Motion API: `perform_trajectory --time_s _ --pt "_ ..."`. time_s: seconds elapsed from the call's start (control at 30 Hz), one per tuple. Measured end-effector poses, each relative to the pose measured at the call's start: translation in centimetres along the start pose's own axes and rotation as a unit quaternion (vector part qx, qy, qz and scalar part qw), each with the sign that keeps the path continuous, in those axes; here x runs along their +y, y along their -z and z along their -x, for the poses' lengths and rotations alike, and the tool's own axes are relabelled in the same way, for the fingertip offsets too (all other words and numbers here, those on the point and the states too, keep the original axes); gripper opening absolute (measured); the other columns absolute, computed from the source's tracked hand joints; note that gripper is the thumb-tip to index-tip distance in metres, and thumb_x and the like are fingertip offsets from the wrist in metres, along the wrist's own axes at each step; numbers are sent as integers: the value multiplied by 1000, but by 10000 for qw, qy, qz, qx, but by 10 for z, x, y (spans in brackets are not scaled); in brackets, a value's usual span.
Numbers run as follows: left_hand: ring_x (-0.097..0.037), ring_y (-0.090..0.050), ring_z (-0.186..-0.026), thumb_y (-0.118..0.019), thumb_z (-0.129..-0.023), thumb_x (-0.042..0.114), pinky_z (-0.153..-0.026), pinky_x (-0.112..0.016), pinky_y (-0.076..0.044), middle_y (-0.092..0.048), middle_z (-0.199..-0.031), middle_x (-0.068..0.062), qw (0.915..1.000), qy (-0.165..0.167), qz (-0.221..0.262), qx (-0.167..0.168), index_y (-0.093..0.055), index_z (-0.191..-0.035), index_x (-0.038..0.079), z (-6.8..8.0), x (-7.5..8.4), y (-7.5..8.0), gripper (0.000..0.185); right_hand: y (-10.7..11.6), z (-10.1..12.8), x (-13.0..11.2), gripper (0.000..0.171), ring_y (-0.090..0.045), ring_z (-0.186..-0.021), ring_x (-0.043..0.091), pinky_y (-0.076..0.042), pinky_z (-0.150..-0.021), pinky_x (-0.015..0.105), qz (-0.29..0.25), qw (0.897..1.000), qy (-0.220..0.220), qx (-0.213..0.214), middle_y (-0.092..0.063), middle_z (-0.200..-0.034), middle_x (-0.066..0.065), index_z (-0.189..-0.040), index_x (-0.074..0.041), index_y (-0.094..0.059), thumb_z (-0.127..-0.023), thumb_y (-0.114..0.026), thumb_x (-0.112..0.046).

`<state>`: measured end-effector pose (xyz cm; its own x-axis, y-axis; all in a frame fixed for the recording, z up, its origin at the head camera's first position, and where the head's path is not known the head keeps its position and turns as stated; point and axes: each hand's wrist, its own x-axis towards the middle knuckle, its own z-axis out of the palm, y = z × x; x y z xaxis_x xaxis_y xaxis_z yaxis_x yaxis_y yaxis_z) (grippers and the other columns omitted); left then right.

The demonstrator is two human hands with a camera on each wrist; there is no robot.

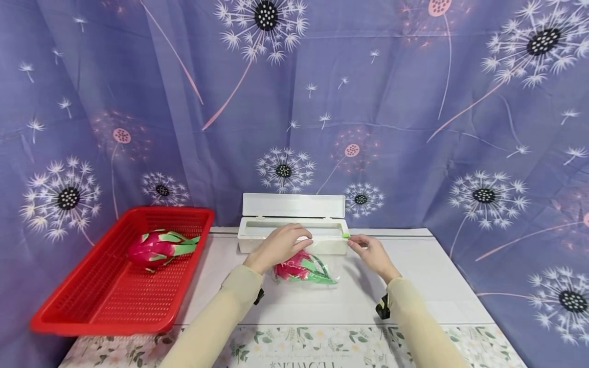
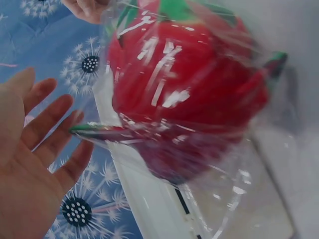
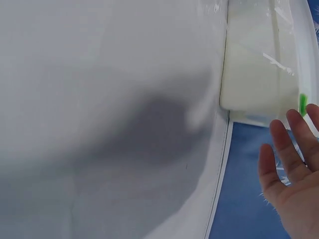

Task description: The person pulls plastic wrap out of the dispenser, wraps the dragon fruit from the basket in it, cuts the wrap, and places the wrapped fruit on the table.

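A white plastic-wrap box (image 1: 294,246) stands at the back of the table with its lid (image 1: 294,205) raised. In front of it lies a pink dragon fruit (image 1: 294,267) with green leaf tips, under clear plastic film (image 2: 227,196). My left hand (image 1: 281,246) reaches over the fruit, its loosely bent fingers apart from it in the left wrist view. At the box's right end is a small green slide cutter (image 1: 345,235). My right hand (image 1: 370,252) has its fingertips right at this cutter, the other fingers spread and relaxed; the right thumb is outside the right wrist view.
To the left stands a red plastic basket (image 1: 181,301) with another dragon fruit (image 1: 154,250) in it. A white sheet (image 1: 414,286) covers the table, with a floral cloth (image 1: 294,342) along the front edge. A blue dandelion-print curtain (image 1: 391,128) hangs close behind.
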<state>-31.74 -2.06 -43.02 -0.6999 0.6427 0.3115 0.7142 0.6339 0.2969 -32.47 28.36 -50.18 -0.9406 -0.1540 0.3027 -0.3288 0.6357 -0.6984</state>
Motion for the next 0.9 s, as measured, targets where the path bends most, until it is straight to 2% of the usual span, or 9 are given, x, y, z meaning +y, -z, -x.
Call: perform_trajectory --time_s 0.13,0.3,0.47,0.53,0.6,0.67,0.9 --pt "-15 -59 -111 -53 -102 32 -98 -30 -43 -66 -114 3 9997 -155 -156 -56 -71 -114 16 -12 4 -2 27 5 -4 6 32 -64 -97 30 -51 -84 46 -1 9998 -182 -21 -70 -106 13 -115 -1 -68 -99 -61 -28" --pt "-16 -60 -108 -54 -102 29 -96 -31 -45 -65 -113 2 9992 -258 -281 -112 -71 -113 16 -25 9 -5 24 7 -9 9 33 -64 -96 30 -53 -82 44 -560 9951 -806 -131 -68 -109 18 -117 -1 -67 -101 -57 -28" --pt "-17 -59 -111 -55 -102 27 -97 -31 -45 -63 -120 0 9992 -162 -265 -257 -69 -117 17 -36 18 -6 23 6 -19 14 40 -60 -104 44 -51 -88 52 -1601 9746 -1516 -383 -61 -116 28 -124 7 -59 -103 -53 -26" --pt "-17 -60 -109 -55 -102 27 -96 -31 -45 -63 -119 0 9987 -123 -311 -374 -69 -117 17 -41 21 -6 23 5 -23 15 42 -59 -106 47 -50 -89 53 -1840 9660 -1762 -431 -59 -118 31 -124 8 -57 -103 -52 -27" --pt "-16 -61 -107 -55 -102 28 -95 -31 -46 -64 -118 0 9979 -97 -381 -516 -69 -117 17 -46 24 -7 24 5 -25 16 42 -59 -107 46 -50 -89 52 -1881 9612 -1972 -427 -60 -119 29 -124 8 -57 -103 -51 -28" --pt "-16 -61 -107 -54 -102 29 -94 -31 -46 -64 -117 1 9968 -100 -467 -641 -70 -117 17 -52 26 -8 24 5 -28 17 44 -59 -107 45 -50 -89 52 -1824 9610 -2029 -457 -60 -119 28 -125 8 -57 -103 -51 -30" --pt "-11 -59 -86 -55 -102 26 -76 -27 -48 -65 -102 2 9931 -229 -756 -871 -70 -115 18 -68 30 -12 22 5 -36 11 47 -57 -109 46 -50 -88 51 -1840 9561 -2211 -561 -62 -113 19 -131 6 -54 -103 -51 -31"
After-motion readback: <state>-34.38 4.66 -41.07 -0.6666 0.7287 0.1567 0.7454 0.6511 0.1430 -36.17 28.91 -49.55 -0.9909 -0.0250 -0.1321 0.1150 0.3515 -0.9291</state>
